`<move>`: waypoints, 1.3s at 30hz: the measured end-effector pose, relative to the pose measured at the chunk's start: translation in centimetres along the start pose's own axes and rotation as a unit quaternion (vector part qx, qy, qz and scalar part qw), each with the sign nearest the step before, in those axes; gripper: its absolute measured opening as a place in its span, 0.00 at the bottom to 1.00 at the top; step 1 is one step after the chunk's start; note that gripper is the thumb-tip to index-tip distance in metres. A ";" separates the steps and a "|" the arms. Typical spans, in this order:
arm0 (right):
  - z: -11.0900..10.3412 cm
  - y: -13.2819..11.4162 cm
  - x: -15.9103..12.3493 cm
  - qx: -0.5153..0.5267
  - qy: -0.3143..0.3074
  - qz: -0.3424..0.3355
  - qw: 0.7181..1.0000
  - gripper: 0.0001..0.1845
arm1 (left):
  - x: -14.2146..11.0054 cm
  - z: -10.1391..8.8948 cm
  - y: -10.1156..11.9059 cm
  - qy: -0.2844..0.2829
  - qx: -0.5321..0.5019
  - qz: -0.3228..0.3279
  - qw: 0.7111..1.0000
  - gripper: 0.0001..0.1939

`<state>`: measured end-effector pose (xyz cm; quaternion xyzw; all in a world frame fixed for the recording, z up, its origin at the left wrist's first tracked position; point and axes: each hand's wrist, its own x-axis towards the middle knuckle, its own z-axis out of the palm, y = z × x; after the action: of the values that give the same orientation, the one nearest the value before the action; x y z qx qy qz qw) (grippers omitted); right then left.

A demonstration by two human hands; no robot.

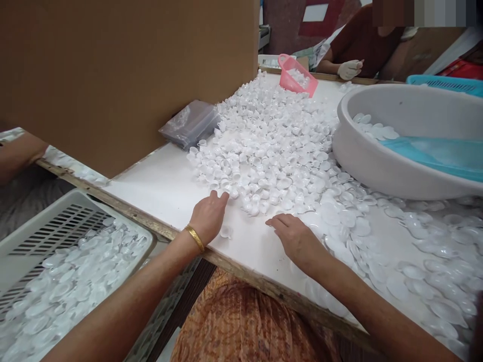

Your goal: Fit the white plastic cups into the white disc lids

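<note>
A wide pile of small white plastic cup-like pieces (pixel 264 146) covers the middle of the white table (pixel 151 186). My left hand (pixel 209 216), with a gold bangle at the wrist, is curled at the near edge of this pile; what its fingers hold, if anything, is hidden. One loose white piece (pixel 226 232) lies just right of that hand. My right hand (pixel 296 239) is closed, fingers together and pointing left, their tips by the pile's front edge. Whatever may be between them is too small to make out. Flatter white oval pieces (pixel 396 284) lie beside my right forearm.
A large pale basin (pixel 377 173) stands at right. A pink scoop (pixel 289 63) and a plastic-wrapped packet (pixel 192 123) border the pile. A brown cardboard panel (pixel 132 65) rises at left above a slotted crate (pixel 151 241) of white pieces. A gloved co-worker's hand (pixel 349 69) is across the table.
</note>
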<state>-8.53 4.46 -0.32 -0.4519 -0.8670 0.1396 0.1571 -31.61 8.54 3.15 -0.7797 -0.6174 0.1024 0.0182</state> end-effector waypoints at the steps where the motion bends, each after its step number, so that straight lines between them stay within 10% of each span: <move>1: -0.1 -0.1 0.2 0.043 0.004 0.005 0.999 0.19 | 0.0 0.1 -0.2 0.004 -0.002 0.001 1.000 0.11; 9: -0.5 -2.4 1.7 0.356 -0.100 0.154 0.916 0.13 | -0.8 0.0 0.5 -0.018 -0.096 0.028 0.995 0.10; 16: 0.1 -2.3 1.9 0.129 -0.017 0.108 0.986 0.09 | -0.2 -0.1 1.2 0.053 -0.150 0.056 0.986 0.16; 24: 0.3 -2.6 5.3 -0.119 0.020 0.065 0.991 0.10 | 1.3 0.3 2.8 0.035 -0.138 0.087 0.986 0.13; 31: -1.1 -2.0 3.5 -0.092 -0.042 0.104 0.989 0.07 | 0.8 0.3 1.0 -0.042 -0.309 0.064 0.948 0.16; 39: 0.1 -3.0 4.2 -0.125 -0.033 0.080 0.988 0.12 | 0.9 0.1 1.5 -0.019 -0.254 0.017 0.967 0.14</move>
<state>-13.09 6.27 1.41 -0.5307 -0.8436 0.0567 0.0591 -29.99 9.05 2.73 -0.7670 -0.6103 -0.0428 -0.1934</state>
